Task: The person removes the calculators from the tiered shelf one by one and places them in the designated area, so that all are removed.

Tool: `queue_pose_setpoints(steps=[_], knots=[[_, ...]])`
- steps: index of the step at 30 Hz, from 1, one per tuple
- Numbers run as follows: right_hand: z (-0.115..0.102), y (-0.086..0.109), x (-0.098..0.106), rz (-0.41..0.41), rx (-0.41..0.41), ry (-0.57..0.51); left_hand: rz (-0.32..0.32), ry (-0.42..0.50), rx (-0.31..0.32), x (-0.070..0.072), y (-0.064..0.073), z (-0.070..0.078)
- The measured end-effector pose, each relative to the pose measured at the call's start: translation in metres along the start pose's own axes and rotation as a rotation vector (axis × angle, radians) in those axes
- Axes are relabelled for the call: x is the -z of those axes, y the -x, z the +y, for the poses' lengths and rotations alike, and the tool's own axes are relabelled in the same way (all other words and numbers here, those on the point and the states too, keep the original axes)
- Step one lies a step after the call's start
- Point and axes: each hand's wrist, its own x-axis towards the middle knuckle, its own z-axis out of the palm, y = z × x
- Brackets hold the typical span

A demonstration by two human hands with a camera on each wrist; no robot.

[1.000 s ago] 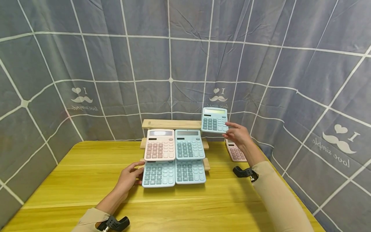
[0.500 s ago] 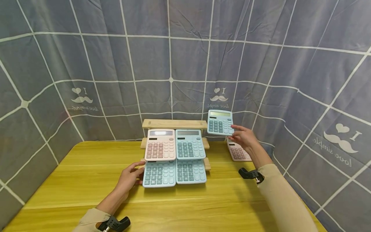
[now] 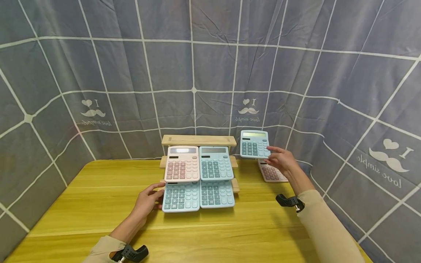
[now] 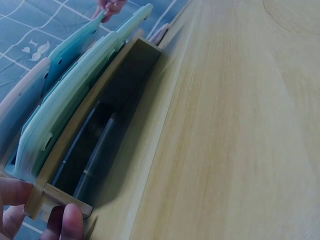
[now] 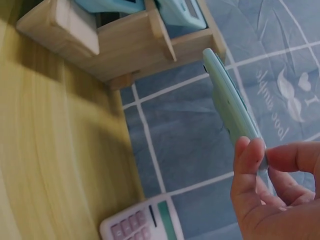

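Observation:
My right hand (image 3: 282,160) pinches a blue calculator (image 3: 254,143) by its right edge, in the air right of the wooden stand (image 3: 198,140). In the right wrist view this calculator (image 5: 230,100) appears edge-on between thumb and fingers. Two rows of calculators lean on the stand: a pink calculator (image 3: 182,164) beside a blue one (image 3: 215,163) above, and two blue calculators (image 3: 181,197) below. At the stand's lower left corner, my left hand (image 3: 146,200) grips the wood; the left wrist view has its fingers (image 4: 72,222) around the stand's end.
Another pink calculator (image 3: 271,172) lies at the table's right rear, partly behind the right hand. The yellow wood-grain table (image 3: 108,204) ends at a grey checked curtain (image 3: 171,65), which also hangs along both sides.
My right hand has carried the blue calculator rightward and down, away from the stand and closer to the pink calculator on the table. The left hand has stayed in place.

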Motion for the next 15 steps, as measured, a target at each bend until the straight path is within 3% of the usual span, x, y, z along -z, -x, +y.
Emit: queue_pose_setpoints(steps=[15], knots=[[0.034, -0.007, 0.006, -0.015, -0.022, 0.021, 0.001, -0.015, 0.005, 0.000, 0.000, -0.001]])
